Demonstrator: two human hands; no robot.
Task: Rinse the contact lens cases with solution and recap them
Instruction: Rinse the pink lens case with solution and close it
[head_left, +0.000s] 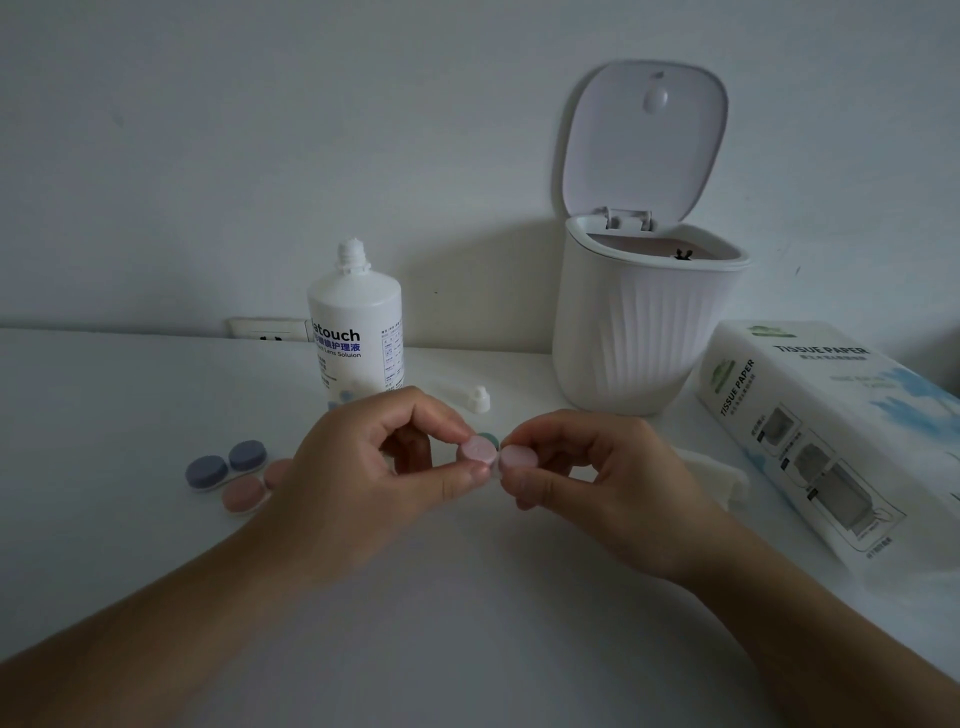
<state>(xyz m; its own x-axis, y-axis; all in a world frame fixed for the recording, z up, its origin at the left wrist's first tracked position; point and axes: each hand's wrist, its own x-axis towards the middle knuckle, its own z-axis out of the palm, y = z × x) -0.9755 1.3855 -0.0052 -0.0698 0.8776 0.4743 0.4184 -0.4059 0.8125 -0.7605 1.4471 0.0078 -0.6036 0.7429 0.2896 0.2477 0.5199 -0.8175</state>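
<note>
Above the middle of the white table I hold a pink contact lens case (479, 450) between both hands. My left hand (363, 467) pinches its left cap, and my right hand (587, 473) pinches the right pink cap (518, 459). A green case (490, 438) peeks out just behind the pink one. A blue capped case (226, 463) and a salmon pink case (244, 493) lie on the table at the left. The uncapped solution bottle (356, 322) stands behind my left hand, its white cap (480, 400) lying to its right.
A white ribbed bin (639, 332) with its lid raised stands at the back right. A tissue paper pack (831, 431) lies along the right edge, with a loose tissue (717, 475) beside my right hand. A wall socket (270, 330) sits behind the table.
</note>
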